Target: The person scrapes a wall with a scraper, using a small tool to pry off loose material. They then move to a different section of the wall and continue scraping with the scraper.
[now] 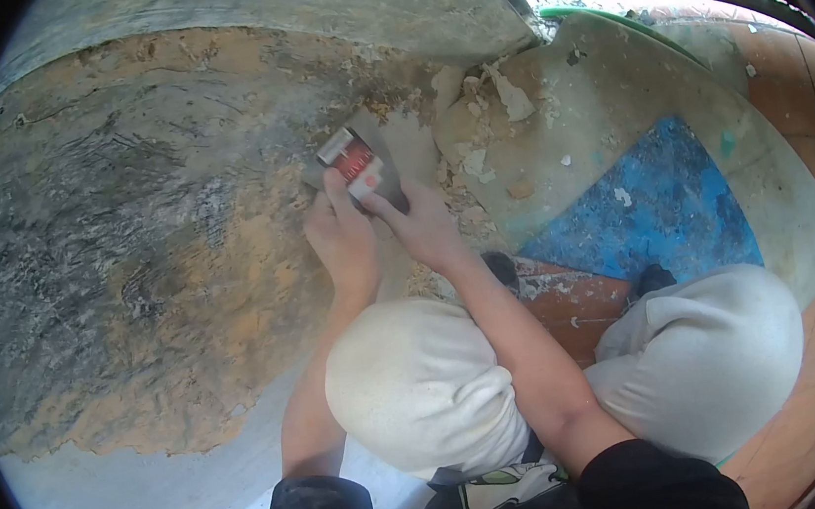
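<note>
A flat grey scraper-like tool point(382, 136) with a red, white and silver block point(353, 164) on its face lies against the worn wall point(230, 263). My left hand point(339, 242) grips the block's lower left side, its index finger stretched up along it. From the right, my right hand point(422, 221) is closed on the lower end, with the thumb pressed onto the block. Both hands meet low on the tool, and the curled fingers are partly hidden behind it. Peeled patches and brown, rough plaster surround the tool.
Loose flakes and crumbs point(513, 99) lie along the wall's foot. To the right, a beige sheet point(596, 66) and a blue piece point(655, 204) cover part of the orange tiled floor point(793, 95). My bent knees in pale trousers point(416, 383) are close below my forearms.
</note>
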A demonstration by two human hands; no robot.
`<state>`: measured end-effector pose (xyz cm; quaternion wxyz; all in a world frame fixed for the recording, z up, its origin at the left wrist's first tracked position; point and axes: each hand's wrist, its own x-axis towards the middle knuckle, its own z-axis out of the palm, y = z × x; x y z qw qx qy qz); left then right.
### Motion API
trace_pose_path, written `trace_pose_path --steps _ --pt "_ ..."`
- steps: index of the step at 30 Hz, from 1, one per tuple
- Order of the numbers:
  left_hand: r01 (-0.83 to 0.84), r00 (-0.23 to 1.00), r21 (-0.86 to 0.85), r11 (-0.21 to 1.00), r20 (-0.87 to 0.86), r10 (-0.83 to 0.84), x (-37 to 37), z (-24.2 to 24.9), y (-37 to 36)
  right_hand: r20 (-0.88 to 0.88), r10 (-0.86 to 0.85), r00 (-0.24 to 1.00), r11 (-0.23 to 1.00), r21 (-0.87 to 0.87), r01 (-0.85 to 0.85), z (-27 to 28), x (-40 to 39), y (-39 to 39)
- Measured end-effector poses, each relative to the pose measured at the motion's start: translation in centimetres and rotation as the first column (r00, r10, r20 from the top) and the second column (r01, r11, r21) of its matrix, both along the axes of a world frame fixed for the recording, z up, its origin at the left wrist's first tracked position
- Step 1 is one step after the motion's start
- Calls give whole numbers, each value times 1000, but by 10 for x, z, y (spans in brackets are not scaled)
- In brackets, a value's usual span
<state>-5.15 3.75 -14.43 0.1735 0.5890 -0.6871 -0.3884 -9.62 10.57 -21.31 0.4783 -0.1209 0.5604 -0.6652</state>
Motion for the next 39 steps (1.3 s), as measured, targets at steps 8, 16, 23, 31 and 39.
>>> trace_pose_path --steps 8,16,23,31,39 --pt "87 995 243 966 -68 -73 -4 -22 -5 344 67 937 997 -56 -51 -38 -16 29" --pt "839 541 -43 543 185 -821 -88 30 27 558 -212 802 841 -315 441 -28 -33 65" --pt "959 159 212 190 154 -975 -169 83 89 594 -348 725 721 -325 612 -3 -50 81" --pt "904 127 -425 40 178 -976 -166 93 128 -284 -860 423 504 -346 792 57 -68 73" --pt "731 327 -681 46 290 -900 -176 89 96 -265 -928 263 355 -411 840 7 -92 9"
